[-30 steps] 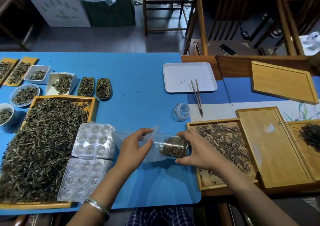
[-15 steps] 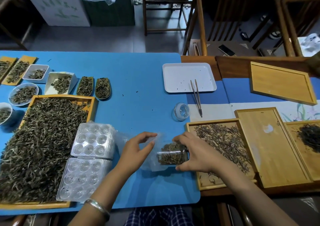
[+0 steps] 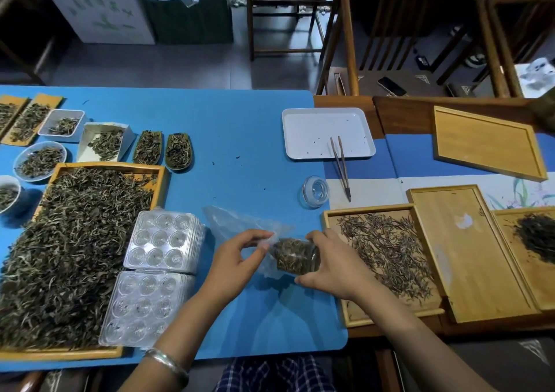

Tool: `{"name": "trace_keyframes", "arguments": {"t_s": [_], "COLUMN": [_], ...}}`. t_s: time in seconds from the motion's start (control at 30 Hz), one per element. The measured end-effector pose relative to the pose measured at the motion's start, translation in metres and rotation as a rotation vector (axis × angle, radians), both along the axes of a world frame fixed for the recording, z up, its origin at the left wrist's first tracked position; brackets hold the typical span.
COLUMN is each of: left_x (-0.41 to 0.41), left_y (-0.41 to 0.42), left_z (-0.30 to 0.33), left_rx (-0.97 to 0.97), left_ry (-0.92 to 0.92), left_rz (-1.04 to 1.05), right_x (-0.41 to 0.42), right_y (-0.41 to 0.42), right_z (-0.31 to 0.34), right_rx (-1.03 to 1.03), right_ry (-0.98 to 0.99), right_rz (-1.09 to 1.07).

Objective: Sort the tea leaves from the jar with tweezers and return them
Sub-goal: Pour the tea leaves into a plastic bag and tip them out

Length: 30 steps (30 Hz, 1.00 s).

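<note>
Right hand (image 3: 332,264) around jar (image 3: 295,256), left hand (image 3: 240,255) pinching bag (image 3: 240,226).

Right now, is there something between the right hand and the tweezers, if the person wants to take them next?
Nothing visible blocks the way. The tweezers lie beyond the right hand, partly on the white tray. Only the clear lid lies a little left of that path. But the hand holds the jar of tea leaves.

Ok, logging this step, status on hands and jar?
Right hand grips jar of tea, lying sideways. Left hand pinches plastic bag at its mouth. Tweezers idle by white tray. Nothing blocking.
</note>
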State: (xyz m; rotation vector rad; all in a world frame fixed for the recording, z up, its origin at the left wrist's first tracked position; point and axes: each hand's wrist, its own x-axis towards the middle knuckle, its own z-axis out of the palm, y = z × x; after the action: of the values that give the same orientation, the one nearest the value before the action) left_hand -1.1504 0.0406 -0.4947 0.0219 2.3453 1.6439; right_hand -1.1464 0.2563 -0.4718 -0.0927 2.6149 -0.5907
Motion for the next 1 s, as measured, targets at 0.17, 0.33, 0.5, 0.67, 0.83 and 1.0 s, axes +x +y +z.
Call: {"name": "trace_keyframes", "arguments": {"t_s": [0.17, 0.33, 0.5, 0.67, 0.83, 1.0], "left_x": [0.003, -0.001, -0.005, -0.007, -0.007, -0.007], "left_y": [0.001, 0.0, -0.002, -0.003, -0.003, -0.003], "left_z": [0.0, 0.004, 0.005, 0.001, 0.001, -0.004], "left_rx": [-0.029, -0.031, -0.018, -0.028, -0.002, 0.006], "left_ry": [0.015, 0.022, -0.018, -0.043, -0.058, -0.059], "left_rz": [-0.006, 0.049, 0.108, 0.112, 0.134, 0.147], "right_x": [0.002, -0.001, -0.009, -0.017, -0.016, -0.017], "right_y": [0.0, 0.0, -0.003, -0.008, -0.01, -0.008], "right_z": [-0.001, 0.001, 0.006, 0.011, 0.009, 0.01], "right_rx": [-0.013, -0.007, -0.021, -0.009, -0.069, -0.079], "right_ry": [0.022, 0.039, 0.077, 0.085, 0.074, 0.092], "right_rz": [0.001, -0.001, 0.009, 0.036, -0.059, -0.067]}}
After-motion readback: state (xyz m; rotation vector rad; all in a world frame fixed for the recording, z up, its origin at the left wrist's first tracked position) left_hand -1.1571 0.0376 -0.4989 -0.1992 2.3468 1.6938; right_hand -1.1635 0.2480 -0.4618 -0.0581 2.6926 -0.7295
